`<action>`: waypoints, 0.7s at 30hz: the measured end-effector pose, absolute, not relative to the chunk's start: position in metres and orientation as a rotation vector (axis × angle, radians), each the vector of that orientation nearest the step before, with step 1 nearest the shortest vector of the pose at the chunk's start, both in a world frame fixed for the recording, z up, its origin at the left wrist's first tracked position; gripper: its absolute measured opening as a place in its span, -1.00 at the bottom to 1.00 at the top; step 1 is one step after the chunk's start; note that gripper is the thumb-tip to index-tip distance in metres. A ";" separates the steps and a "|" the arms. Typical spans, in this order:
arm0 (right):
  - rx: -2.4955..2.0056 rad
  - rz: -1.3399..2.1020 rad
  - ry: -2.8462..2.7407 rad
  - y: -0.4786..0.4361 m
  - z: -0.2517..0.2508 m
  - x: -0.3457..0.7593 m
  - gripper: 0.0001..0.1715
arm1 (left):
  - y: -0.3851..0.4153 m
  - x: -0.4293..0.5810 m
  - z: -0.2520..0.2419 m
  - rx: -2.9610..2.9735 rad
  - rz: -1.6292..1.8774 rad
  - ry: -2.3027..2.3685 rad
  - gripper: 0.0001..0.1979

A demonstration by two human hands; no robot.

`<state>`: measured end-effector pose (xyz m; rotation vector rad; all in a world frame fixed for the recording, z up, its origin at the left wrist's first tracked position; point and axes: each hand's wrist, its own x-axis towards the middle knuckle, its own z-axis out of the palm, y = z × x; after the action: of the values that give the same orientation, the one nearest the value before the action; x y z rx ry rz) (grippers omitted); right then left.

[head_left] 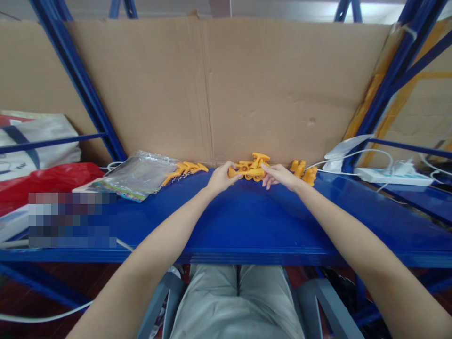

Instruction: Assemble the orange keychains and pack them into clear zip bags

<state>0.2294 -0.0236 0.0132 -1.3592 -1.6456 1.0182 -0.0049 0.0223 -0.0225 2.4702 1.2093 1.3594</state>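
At the back of the blue table, my left hand (221, 178) has its thumb and fingers closed round the left end of a heap of orange plastic pieces (254, 173). The heap shows tube-like and ring-shaped parts. From the right, my right hand (277, 176) pinches at the heap's other end with thumb and forefinger, its other fingers hanging loosely curled. Exactly which piece each hand grips is partly hidden. Left of my hands lies a row of corkscrews with orange handles (184, 168) and metal spirals. More orange plastic parts (304, 172) stand behind my right wrist.
A clear plastic bag (141, 175) lies left of the corkscrews, near a red bag (52, 181). Cardboard (264, 89) walls off the back of the blue table (243, 221). A white power strip (391, 175) with cables sits at right, beside blue rack posts (384, 94).
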 end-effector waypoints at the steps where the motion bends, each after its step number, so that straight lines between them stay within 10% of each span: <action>1: -1.368 1.023 -1.632 -0.024 0.014 0.228 -0.47 | 0.023 -0.005 -0.023 2.503 1.373 1.207 -0.79; 21: -1.317 1.044 -1.689 -0.019 0.010 0.240 -0.48 | 0.032 -0.007 -0.026 2.657 1.319 1.221 -0.87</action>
<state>0.2397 -0.0188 0.0097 -1.3173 -1.6893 1.0439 -0.0074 0.0316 -0.0261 2.6570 1.2214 1.3191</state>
